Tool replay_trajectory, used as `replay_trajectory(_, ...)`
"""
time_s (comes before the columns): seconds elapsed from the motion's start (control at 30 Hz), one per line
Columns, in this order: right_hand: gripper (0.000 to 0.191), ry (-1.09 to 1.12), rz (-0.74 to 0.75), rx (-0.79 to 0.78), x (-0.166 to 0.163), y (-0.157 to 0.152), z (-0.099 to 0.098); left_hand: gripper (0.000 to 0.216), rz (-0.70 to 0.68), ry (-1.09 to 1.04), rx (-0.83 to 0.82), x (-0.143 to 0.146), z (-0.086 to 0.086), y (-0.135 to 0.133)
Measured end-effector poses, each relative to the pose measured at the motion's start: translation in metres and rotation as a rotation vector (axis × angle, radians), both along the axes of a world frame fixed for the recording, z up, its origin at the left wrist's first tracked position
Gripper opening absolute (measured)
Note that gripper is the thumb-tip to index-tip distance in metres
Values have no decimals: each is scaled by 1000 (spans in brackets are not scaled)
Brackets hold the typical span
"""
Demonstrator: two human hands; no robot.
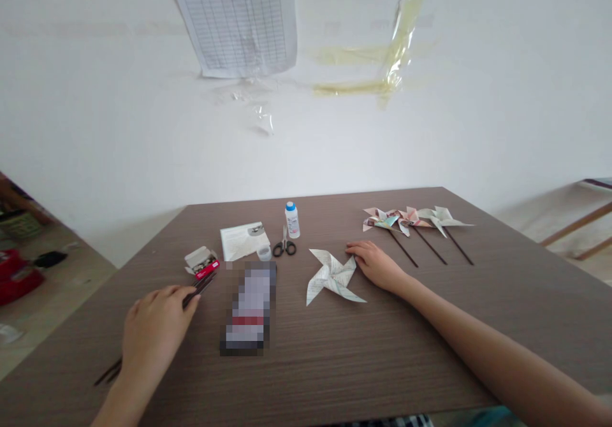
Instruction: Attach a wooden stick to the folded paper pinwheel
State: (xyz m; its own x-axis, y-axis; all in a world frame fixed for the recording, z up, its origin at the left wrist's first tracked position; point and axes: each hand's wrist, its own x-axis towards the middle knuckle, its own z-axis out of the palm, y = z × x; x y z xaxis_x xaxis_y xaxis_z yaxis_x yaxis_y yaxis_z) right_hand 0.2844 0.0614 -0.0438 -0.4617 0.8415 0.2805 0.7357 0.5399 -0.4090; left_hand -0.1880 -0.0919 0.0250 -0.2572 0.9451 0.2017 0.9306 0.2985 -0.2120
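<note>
My left hand is closed around several thin dark sticks at the table's left side; their ends show beyond the fingers and behind the wrist. A pinwheel folded from printed paper lies flat near the middle, without a stick showing. Beside its right blade, my right hand rests on the table with its fingers stretched out, seemingly touching the blade's edge. Nothing shows in that hand. Farther right lie three paper pinwheels on dark sticks: a colourful one, a reddish one and a pale one.
A small open box, a white booklet, a small clear cup, scissors and a blue-capped glue bottle stand or lie left of centre. A pixelated phone-like object lies between my hands. A wall rises behind the table.
</note>
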Motion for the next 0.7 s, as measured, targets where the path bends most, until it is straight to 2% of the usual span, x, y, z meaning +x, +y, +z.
replay_trajectory(0.27,43,7,-3,-10,1,0,-1,46,89,12,-96,5,2,1)
replay_trajectory(0.7,42,35,3,-21,1,-1,1,47,12,106,-10,16,7,3)
